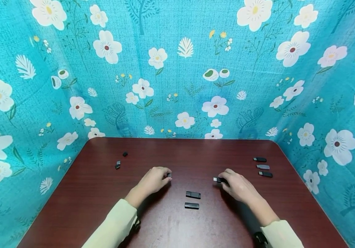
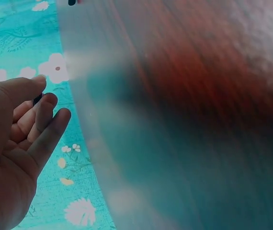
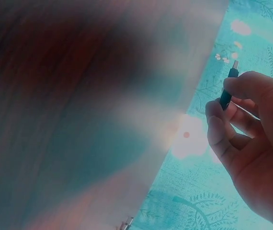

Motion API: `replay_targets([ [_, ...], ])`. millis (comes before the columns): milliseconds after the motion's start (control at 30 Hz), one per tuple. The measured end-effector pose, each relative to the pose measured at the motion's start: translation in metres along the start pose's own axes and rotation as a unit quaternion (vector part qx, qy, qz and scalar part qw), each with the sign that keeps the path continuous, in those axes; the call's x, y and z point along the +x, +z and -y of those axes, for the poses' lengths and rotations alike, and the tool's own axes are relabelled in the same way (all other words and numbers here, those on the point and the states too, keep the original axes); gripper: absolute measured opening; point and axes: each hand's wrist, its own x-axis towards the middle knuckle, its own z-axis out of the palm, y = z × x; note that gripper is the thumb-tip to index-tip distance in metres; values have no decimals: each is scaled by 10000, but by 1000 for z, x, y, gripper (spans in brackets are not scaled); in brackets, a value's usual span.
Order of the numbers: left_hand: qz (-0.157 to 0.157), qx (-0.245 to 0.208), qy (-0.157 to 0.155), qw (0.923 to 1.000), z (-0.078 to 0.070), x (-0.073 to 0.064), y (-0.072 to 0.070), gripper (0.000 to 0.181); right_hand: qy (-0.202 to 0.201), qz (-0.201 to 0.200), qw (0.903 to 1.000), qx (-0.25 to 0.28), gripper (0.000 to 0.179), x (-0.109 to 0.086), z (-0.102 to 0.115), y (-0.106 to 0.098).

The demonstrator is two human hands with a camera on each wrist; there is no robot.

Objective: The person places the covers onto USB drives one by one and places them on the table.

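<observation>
In the head view my left hand [image 1: 153, 179] pinches a small dark cap [image 1: 169, 175] between thumb and fingertips; most of the cap is hidden. My right hand [image 1: 238, 186] pinches a black USB flash drive [image 3: 226, 98], its bare metal plug pointing left toward the other hand. A gap separates the two hands. Between them and nearer to me lie two dark USB flash drives, one [image 1: 193, 195] behind the other [image 1: 191, 206], with no bare plug showing on either.
Three USB flash drives with bare plugs lie at the right: black [image 1: 260, 159], grey [image 1: 263, 167] and black [image 1: 265, 174]. At the left are a small black cap [image 1: 125, 154] and two more small pieces [image 1: 117, 166]. A flowered blue curtain [image 1: 171, 86] hangs behind the brown table [image 1: 103, 206].
</observation>
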Motion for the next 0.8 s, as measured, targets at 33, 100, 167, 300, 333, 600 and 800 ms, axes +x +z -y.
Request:
replay_targets([
  [33,2,-6,26,10000,-1,1,0,24,8,3,10000,-9,22,1,1,0],
  [100,4,-23,79,10000,-3,1,0,24,30,0,10000,-13,22,2,2,1],
  [167,-5,11,145,9999,-5,2,0,23,42,-1,10000,-21,22,4,4,2],
  [300,4,89,235,9997,-9,4,2,24,-38,-59,10000,-27,23,5,8,4],
  [333,8,94,258,9996,-10,5,2,24,-80,-90,9999,-32,23,6,8,4],
  [600,-36,73,413,9991,-17,10,7,24,-287,-248,9993,-59,22,12,16,7],
  [800,-28,57,502,9987,-21,12,11,25,-269,-182,9995,-12,22,18,24,10],
])
